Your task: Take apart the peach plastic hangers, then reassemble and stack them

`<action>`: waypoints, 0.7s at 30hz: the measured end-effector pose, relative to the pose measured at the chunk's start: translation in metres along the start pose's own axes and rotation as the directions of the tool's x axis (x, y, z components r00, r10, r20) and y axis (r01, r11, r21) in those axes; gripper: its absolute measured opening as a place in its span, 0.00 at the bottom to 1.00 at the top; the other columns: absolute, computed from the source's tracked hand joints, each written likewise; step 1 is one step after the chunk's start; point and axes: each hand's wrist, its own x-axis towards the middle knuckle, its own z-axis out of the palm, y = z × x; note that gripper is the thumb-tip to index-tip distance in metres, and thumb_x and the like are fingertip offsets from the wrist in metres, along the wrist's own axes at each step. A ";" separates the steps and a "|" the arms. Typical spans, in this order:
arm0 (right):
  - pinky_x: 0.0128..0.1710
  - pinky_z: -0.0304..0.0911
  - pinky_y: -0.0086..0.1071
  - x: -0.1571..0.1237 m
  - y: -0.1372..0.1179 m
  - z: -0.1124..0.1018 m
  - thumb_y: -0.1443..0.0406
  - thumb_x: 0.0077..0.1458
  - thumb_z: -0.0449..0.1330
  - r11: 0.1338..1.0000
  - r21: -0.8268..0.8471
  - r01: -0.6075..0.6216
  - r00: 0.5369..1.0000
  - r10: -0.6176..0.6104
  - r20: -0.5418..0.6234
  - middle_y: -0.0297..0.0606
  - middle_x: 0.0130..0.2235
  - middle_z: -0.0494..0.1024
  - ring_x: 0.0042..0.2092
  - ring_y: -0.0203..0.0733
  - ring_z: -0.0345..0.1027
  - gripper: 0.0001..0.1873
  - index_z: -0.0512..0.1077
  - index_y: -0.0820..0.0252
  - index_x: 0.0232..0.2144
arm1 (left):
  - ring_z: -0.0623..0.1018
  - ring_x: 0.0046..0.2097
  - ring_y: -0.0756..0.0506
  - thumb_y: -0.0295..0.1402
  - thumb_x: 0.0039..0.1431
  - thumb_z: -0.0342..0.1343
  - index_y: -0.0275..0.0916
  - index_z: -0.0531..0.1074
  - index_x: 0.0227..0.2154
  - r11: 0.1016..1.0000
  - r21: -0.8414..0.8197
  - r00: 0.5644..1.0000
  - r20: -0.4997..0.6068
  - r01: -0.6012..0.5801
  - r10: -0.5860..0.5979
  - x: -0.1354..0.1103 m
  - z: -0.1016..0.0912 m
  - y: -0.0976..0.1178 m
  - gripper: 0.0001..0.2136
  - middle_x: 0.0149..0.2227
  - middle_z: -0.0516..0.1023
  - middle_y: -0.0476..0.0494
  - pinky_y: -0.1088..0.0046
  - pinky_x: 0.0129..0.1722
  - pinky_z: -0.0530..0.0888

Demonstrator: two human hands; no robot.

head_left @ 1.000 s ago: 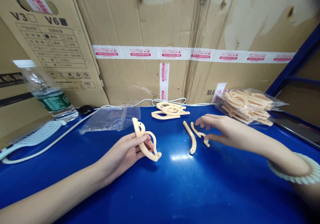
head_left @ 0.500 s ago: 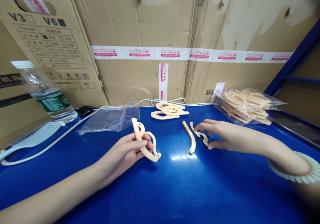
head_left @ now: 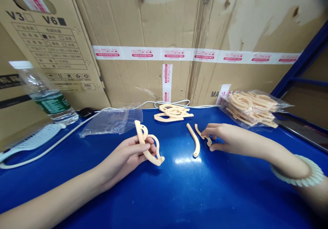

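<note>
Head view: left hand [head_left: 130, 153] closed around a peach-coloured looped part [head_left: 140, 135], thumb across its long bar, held up left of centre. Right hand [head_left: 222, 137] half open, thumb and fingers parted at a thin wavy piece [head_left: 198, 131] on the worktop [head_left: 179, 195]; can't tell whether it has a grip. Wavy piece sits just left of the right fingertips, long axis slanting from far left to near right, thumb by its near end. Right hand clearly nearer; left well apart. Curved bar [head_left: 194, 138] lies just left of the wavy piece, similar slant, between the hands. Stacked peach parts [head_left: 166, 118] farther back; bagged parts [head_left: 252, 108] beyond the right hand.
</note>
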 end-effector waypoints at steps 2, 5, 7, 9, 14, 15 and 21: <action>0.36 0.67 0.34 0.001 0.001 0.000 0.66 0.53 0.62 1.000 -0.008 -0.014 1.000 0.013 -0.010 0.39 0.40 0.75 0.38 0.45 0.73 0.14 0.74 0.57 0.44 | 0.74 0.36 0.47 0.23 0.57 0.58 0.35 0.75 0.30 1.000 0.002 1.000 -0.007 0.002 -0.002 0.000 0.000 0.000 0.03 0.32 0.74 0.44 0.72 0.42 0.74; 0.37 0.67 0.36 0.001 0.000 -0.002 0.62 0.55 0.62 1.000 -0.016 0.015 0.998 -0.016 -0.061 0.40 0.41 0.75 0.39 0.46 0.73 0.14 0.74 0.57 0.45 | 0.74 0.36 0.47 0.23 0.57 0.57 0.35 0.75 0.30 1.000 0.016 1.000 -0.001 -0.001 0.001 0.000 0.000 0.000 0.03 0.32 0.74 0.44 0.72 0.41 0.74; 0.39 0.67 0.36 -0.001 -0.008 -0.002 0.59 0.57 0.61 0.997 -0.004 0.071 0.990 -0.071 -0.122 0.41 0.43 0.75 0.41 0.46 0.72 0.16 0.73 0.57 0.47 | 0.74 0.36 0.47 0.23 0.58 0.57 0.35 0.74 0.31 1.000 0.026 1.000 0.013 -0.007 0.007 0.000 0.000 -0.001 0.03 0.32 0.74 0.44 0.72 0.42 0.74; 0.41 0.66 0.37 -0.001 -0.019 0.001 0.56 0.58 0.61 0.991 0.009 0.133 0.979 -0.130 -0.158 0.42 0.43 0.74 0.41 0.46 0.72 0.17 0.73 0.58 0.47 | 0.74 0.36 0.47 0.24 0.59 0.56 0.35 0.74 0.32 0.999 0.040 0.999 0.032 -0.015 0.014 0.000 0.000 -0.002 0.03 0.32 0.74 0.45 0.70 0.43 0.74; 0.40 0.66 0.34 0.004 -0.036 0.014 0.58 0.59 0.61 0.974 0.028 0.226 0.969 -0.221 -0.113 0.41 0.41 0.74 0.40 0.43 0.72 0.14 0.74 0.59 0.44 | 0.74 0.37 0.46 0.26 0.60 0.57 0.36 0.74 0.33 0.996 0.080 0.998 0.055 -0.029 0.025 -0.001 0.000 -0.003 0.02 0.33 0.73 0.44 0.69 0.43 0.73; 0.40 0.67 0.34 0.005 -0.035 0.016 0.59 0.59 0.60 0.974 0.039 0.221 0.970 -0.216 -0.110 0.41 0.40 0.74 0.40 0.43 0.72 0.13 0.74 0.60 0.43 | 0.74 0.37 0.46 0.27 0.60 0.58 0.35 0.74 0.33 0.996 0.085 0.998 0.052 -0.030 0.026 -0.001 0.001 -0.002 0.02 0.32 0.73 0.44 0.68 0.43 0.73; 0.42 0.68 0.36 0.007 -0.026 0.015 0.58 0.61 0.58 0.972 0.060 0.225 0.965 -0.214 -0.152 0.43 0.43 0.74 0.42 0.45 0.72 0.15 0.73 0.61 0.45 | 0.77 0.35 0.44 0.35 0.56 0.63 0.35 0.75 0.35 0.985 0.169 0.999 0.037 -0.034 0.028 -0.002 0.007 -0.003 0.08 0.32 0.75 0.42 0.63 0.40 0.76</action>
